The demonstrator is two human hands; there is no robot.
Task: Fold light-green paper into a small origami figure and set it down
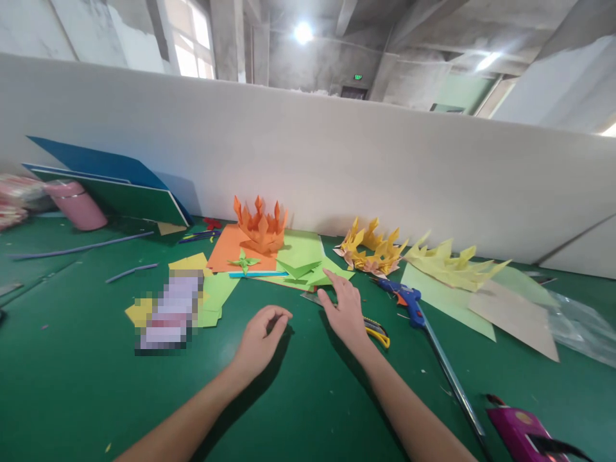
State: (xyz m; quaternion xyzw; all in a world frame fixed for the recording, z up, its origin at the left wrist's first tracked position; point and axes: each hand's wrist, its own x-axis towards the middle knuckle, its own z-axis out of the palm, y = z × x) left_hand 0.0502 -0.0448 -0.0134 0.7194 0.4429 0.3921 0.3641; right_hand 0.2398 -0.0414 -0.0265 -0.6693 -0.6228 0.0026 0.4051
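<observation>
My left hand [260, 337] rests on the green table [72, 359] with its fingers curled into a loose pinch, and I see nothing in it. My right hand [344, 308] lies flat with fingers stretched, the fingertips touching the edge of a stack of light green paper sheets [303, 256]. A folded green paper shape [298, 268] lies on those sheets. Just behind stands an orange paper crown [260, 228] on an orange sheet [231, 251]. A small green paper crane [244, 261] sits beside it.
Yellow scissors [378, 332] and a blue glue gun [408, 300] lie right of my right hand. Yellow paper crowns [373, 250] and pale yellow folded pieces [450, 262] sit near the white partition [337, 167]. Coloured boards [110, 186], a pink cup [77, 205], a magenta object [522, 433].
</observation>
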